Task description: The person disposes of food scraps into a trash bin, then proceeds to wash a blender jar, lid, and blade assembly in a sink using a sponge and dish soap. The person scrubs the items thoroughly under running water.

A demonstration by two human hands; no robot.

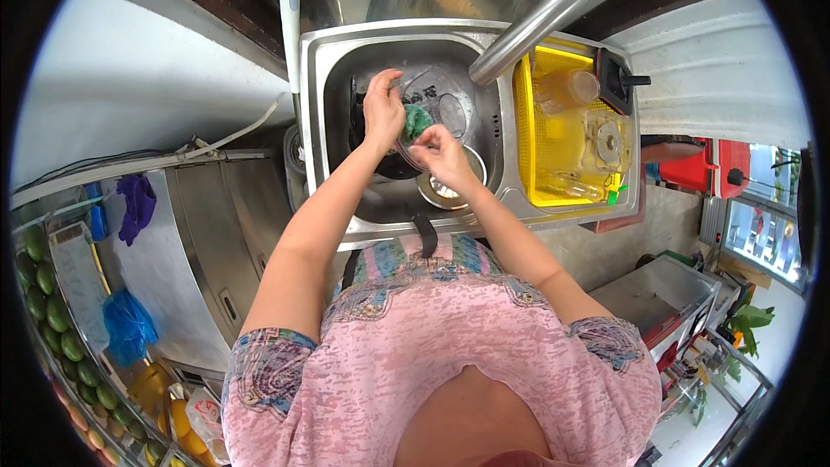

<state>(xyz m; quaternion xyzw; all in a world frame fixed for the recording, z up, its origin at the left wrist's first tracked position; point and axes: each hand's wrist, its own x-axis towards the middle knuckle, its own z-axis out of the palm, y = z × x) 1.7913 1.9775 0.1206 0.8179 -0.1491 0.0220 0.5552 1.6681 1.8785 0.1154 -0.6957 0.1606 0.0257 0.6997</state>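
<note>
Over the stainless-steel sink basin (pixel 343 191), my left hand (pixel 384 109) grips the left side of a clear, see-through container (pixel 436 87). A green scouring pad (pixel 417 120) shows in the container between my hands. My right hand (pixel 447 159) has its fingers curled on the near edge of the container, close to the pad. Whether they also touch the pad is hard to see. Below my right hand lies a round metal dish or lid (pixel 478 165). Dark cookware (pixel 356 113) sits under the container, partly hidden by my left hand.
A steel faucet (pixel 538 19) slants over the basin's right side. On the drainboard, a yellow plastic basket (pixel 524 136) holds a clear cup (pixel 570 91), a blender jar (pixel 606 143) and a black lid (pixel 613 81). A white-handled tool (pixel 292 39) stands left; a black handle-like piece (pixel 425 233) overhangs the front rim.
</note>
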